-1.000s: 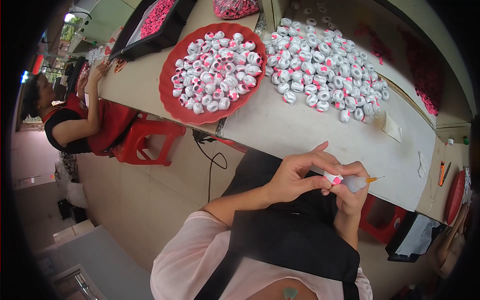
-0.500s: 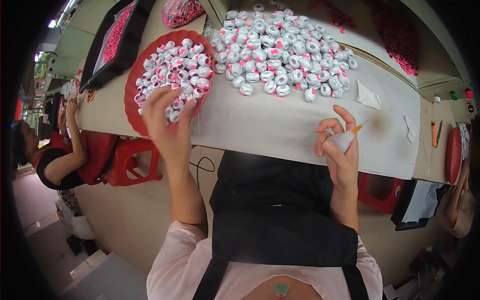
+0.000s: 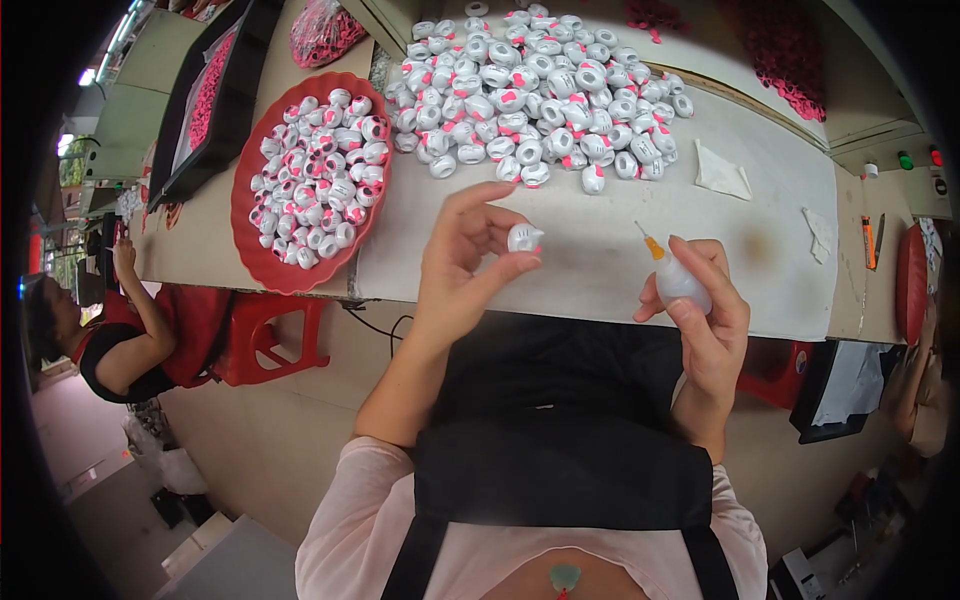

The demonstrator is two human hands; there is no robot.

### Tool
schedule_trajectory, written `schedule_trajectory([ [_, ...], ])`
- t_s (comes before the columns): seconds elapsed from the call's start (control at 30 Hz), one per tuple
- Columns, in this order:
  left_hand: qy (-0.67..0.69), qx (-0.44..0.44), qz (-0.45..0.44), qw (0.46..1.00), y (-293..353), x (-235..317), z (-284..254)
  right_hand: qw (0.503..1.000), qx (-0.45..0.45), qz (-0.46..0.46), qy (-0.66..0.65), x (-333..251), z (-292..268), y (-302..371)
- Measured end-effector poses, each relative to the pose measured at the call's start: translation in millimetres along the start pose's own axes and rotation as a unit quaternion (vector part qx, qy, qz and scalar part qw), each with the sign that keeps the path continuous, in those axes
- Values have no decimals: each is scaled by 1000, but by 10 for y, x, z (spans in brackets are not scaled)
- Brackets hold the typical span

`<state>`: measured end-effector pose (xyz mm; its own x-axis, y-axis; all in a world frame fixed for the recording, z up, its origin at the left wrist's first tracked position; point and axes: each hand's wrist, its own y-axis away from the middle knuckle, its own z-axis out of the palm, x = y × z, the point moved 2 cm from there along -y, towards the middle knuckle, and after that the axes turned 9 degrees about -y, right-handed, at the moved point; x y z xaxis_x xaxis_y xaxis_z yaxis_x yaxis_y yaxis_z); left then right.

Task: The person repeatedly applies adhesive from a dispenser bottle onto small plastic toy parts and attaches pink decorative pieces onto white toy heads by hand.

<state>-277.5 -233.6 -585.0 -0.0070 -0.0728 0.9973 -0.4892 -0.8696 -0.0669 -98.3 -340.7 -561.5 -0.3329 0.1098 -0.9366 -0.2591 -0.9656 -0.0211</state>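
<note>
Between thumb and fingers, my left hand (image 3: 467, 255) grips a small white cat-shaped piece (image 3: 522, 238) with a touch of pink, held above the table's front part. To its right, my right hand (image 3: 712, 305) is wrapped round a translucent squeeze bottle (image 3: 684, 283). The bottle's orange needle tip (image 3: 654, 246) points up and to the left, apart from the white piece. Many similar white-and-pink pieces (image 3: 520, 100) lie in a heap at the back of the table. More of them fill a red scalloped tray (image 3: 243, 215) on the left.
Pale paper (image 3: 440, 215) covers the worktop. Crumpled white tissue (image 3: 722, 172) lies at right, near an orange cutter (image 3: 868, 243). Behind the tray are a black bin (image 3: 180, 185) of pink parts and a bag of pink parts (image 3: 325, 33). Another person (image 3: 140, 340) sits far left, beside a red stool (image 3: 270, 340).
My left hand has moved right from the red tray and now holds a white piece. My right hand has turned the bottle, so its needle points left instead of right.
</note>
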Motion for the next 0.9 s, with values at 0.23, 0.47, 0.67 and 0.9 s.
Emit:
schedule_trajectory([
  [0.23, 334, -87, -84, 935, 153, -46, 301, 981, 78, -169, -55, -27, -3, 42],
  [0.47, 239, -32, 4, 971, 246, 18, 297, 946, 62, -316, 32, -36, 97, 133],
  [0.67, 195, 11, -7, 981, 293, 29, 288, 926, -18, -363, 107, -37, 195, 179],
  [0.9, 194, 5, -5, 981, 293, 44, 272, 926, -32, -349, 136, -41, 230, 193],
])
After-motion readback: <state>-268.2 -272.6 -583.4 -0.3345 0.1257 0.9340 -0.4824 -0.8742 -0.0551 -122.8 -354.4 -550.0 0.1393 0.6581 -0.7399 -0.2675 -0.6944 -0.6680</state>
